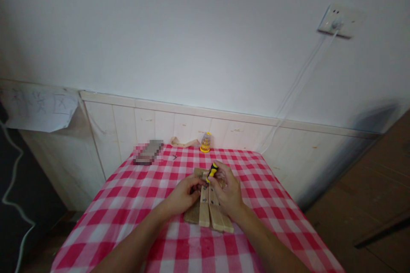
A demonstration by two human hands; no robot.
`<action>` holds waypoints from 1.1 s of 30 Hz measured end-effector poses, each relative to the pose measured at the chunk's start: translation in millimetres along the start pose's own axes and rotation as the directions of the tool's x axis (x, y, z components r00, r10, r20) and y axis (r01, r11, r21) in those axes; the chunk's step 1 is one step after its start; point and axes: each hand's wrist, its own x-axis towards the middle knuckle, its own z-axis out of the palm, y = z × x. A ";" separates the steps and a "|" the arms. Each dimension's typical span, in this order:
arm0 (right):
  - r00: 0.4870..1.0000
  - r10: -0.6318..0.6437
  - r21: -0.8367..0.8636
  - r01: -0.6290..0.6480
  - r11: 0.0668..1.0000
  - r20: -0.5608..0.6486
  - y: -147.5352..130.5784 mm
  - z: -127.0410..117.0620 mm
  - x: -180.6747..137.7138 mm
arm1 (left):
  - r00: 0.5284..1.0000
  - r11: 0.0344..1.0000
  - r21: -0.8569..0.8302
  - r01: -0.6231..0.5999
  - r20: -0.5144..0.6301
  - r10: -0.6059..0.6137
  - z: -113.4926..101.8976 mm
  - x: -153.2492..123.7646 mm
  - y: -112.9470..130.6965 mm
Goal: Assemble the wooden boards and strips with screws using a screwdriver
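The right hand (228,191) grips a yellow screwdriver (212,172) in closed fingers, tip down on wooden slats (205,213) which the left hand (184,196) pinches. Open tabletop (128,204) lies all around.

The plain white plastered wall (179,30) fills the upper view. Below the wall runs pale wooden panelling of vertical boards (144,123), capped by a narrow ledge. A white wall socket (341,20) is mounted on the wall at upper right, with a white cable (297,85) descending from it to the panelling. A sheet of paper with drawn marks (38,108) hangs left of the panelling. Brown wooden floor (378,187) lies right of the panelling. Lighting is dim and even.
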 end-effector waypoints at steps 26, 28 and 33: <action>0.995 -0.102 -0.117 0.103 0.988 0.015 1.7 -1.0 -4.2 | 1.000 0.999 0.047 -0.005 0.009 0.005 -2.1 0.0 5.4; 0.994 -0.102 -0.122 0.105 0.987 0.030 -0.4 -1.0 -5.3 | 1.000 0.998 0.061 0.002 0.013 -0.003 -2.1 0.2 4.9; 0.996 -0.081 -0.079 0.083 0.993 0.023 -2.3 -0.1 -5.4 | 1.000 0.999 0.050 0.004 0.006 -0.005 -1.1 0.4 1.9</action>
